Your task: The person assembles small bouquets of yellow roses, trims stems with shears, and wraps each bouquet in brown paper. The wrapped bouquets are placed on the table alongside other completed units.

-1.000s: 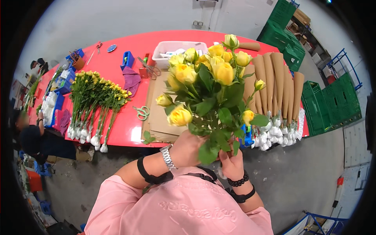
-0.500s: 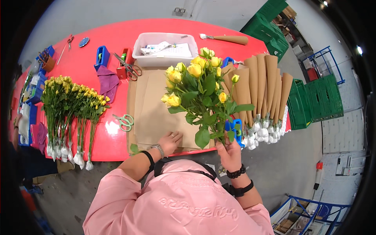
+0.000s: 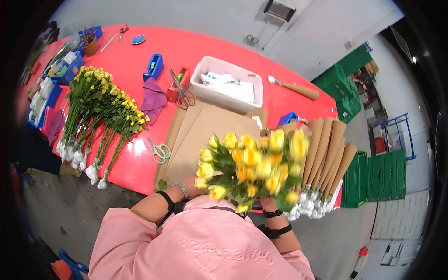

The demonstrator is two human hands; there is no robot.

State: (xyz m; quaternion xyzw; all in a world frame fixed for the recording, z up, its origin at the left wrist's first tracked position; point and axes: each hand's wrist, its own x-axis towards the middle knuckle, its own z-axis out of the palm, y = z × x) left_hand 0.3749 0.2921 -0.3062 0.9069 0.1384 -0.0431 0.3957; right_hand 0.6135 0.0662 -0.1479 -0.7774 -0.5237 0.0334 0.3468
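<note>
A bunch of yellow roses [image 3: 252, 161] with green leaves fills the space before my chest, its blooms facing up and slightly blurred. My right hand [image 3: 268, 204] is closed on its stems, the fingers mostly covered by leaves and flowers. My left hand [image 3: 190, 183] is at the near edge of the brown paper sheets [image 3: 200, 126], beside the left blooms. Its fingers are hidden behind the roses, and I cannot tell whether it touches the bunch. A small loose leaf [image 3: 162, 184] lies near my left wrist.
Green-handled scissors [image 3: 160, 151] lie left of the paper. More yellow roses [image 3: 100, 107] with white-wrapped stem ends lie farther left. Paper-wrapped bunches [image 3: 326, 154] are lined up at right. Behind the paper are a white bin [image 3: 228, 84], large scissors [image 3: 184, 93] and a purple cloth [image 3: 153, 100].
The rose bunch has tipped toward me and come nearer, so its blooms now face up and cover my left fingers. The whole view has turned and shifted.
</note>
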